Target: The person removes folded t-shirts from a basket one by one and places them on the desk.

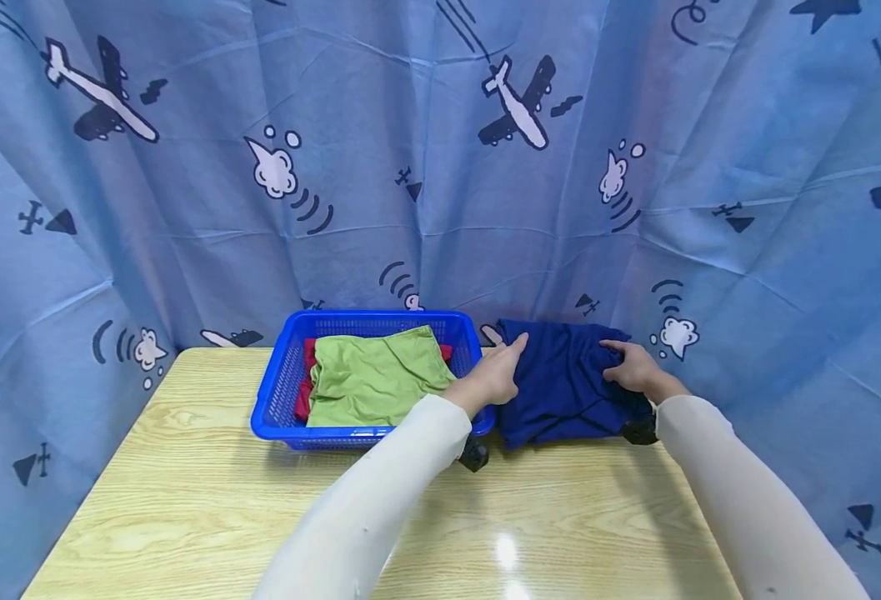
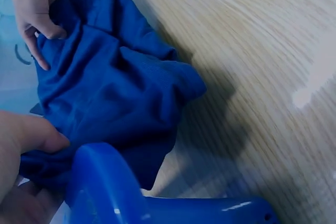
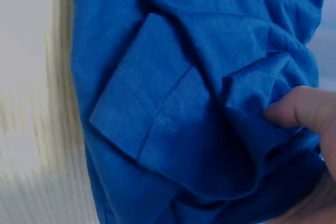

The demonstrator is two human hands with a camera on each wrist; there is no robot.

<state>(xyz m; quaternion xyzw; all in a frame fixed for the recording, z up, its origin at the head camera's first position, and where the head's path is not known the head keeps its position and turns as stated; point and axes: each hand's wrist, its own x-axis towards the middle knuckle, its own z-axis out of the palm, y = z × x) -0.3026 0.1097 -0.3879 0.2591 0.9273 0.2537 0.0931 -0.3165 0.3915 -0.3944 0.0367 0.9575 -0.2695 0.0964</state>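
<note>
A dark blue garment [image 1: 563,383], rumpled and partly folded, lies on the table to the right of a blue basket. My left hand [image 1: 494,377] reaches over the basket's right rim and grips the garment's left end, thumb on top in the left wrist view. At the opposite end, my right hand [image 1: 633,368] pinches the cloth, its thumb [image 3: 296,109] pressing into a fold. A hemmed, sleeve-like flap [image 3: 152,93] shows on the garment. Fingers under the cloth are partly hidden.
The blue plastic basket [image 1: 290,432] holds a light green cloth [image 1: 376,375] lying over a red cloth [image 1: 304,396]. Both stand on a wood-grain table [image 1: 185,500]. Behind it hangs a blue curtain [image 1: 350,167] printed with airplanes, close to the table's back edge.
</note>
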